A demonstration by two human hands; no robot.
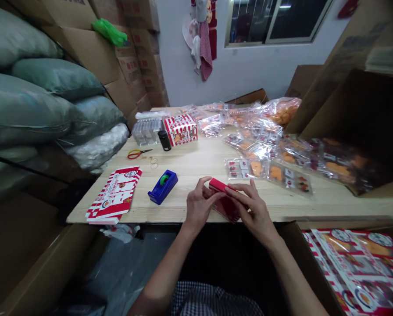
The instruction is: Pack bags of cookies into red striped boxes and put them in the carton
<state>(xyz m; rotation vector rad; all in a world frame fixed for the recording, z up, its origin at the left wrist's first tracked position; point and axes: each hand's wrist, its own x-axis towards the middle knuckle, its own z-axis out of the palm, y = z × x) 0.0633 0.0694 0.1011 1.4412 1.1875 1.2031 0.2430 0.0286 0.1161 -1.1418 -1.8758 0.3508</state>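
Both of my hands hold a small red and white striped carton [223,198] at the near edge of the wooden table [196,164]. My left hand [199,206] grips its left side, fingers curled over the top. My right hand [251,208] covers its right side, with the fingers laid along the carton's upper edge. A blue tape dispenser [162,186] with a green roll sits just left of my left hand. A stack of flat, unfolded striped cartons [115,194] lies at the table's left corner.
Clear packets of orange snacks [269,171] spread over the table's right and back. A made-up striped box [180,128], a black cylinder [164,140], clear plastic trays [146,131], red-handled scissors [137,153] and rubber bands [153,163] sit behind. Filled sacks and cardboard boxes stand left; a box of printed cartons [357,267] lies lower right.
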